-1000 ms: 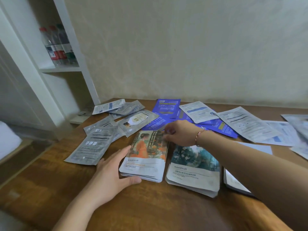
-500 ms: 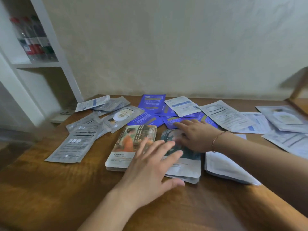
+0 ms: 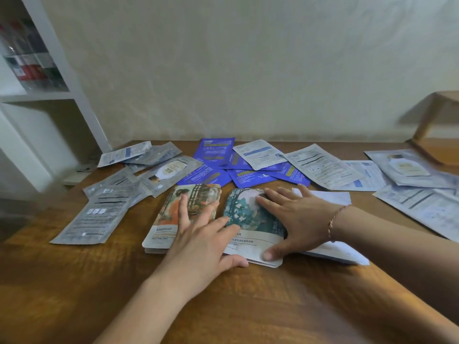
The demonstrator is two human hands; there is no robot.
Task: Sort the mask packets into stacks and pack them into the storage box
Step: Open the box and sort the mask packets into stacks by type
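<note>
Mask packets spread over the table [image 3: 74, 281]; two stacks sit side by side at centre-front: orange stack [image 3: 173, 214] on the left, teal stack [image 3: 248, 217] on the right, edges nearly touching. Lower parts of both are covered by the hands, print on them mostly unreadable. A white packet [image 3: 327, 198] pokes out from under the right forearm, mostly hidden. Packets at far right are cut by the frame edge. Whole frame is motion-blurred; bottles [image 3: 27, 65] on the shelf unit [image 3: 82, 100] at left are just a smear. A wooden piece at far right, partly cut off, can't tell what it is.

Around: grey packets [image 3: 94, 214] left of the stacks, blue packets [image 3: 216, 152] behind them, white printed ones [image 3: 320, 167] behind and to the right.

Left hand [image 3: 201, 242]: fingers straight and spread, lying across both stacks, thumb on the table at the teal stack's near edge. Right hand [image 3: 295, 219]: flat, fingers spread on the teal stack, thumb at its near corner. Neither hand grips anything.
</note>
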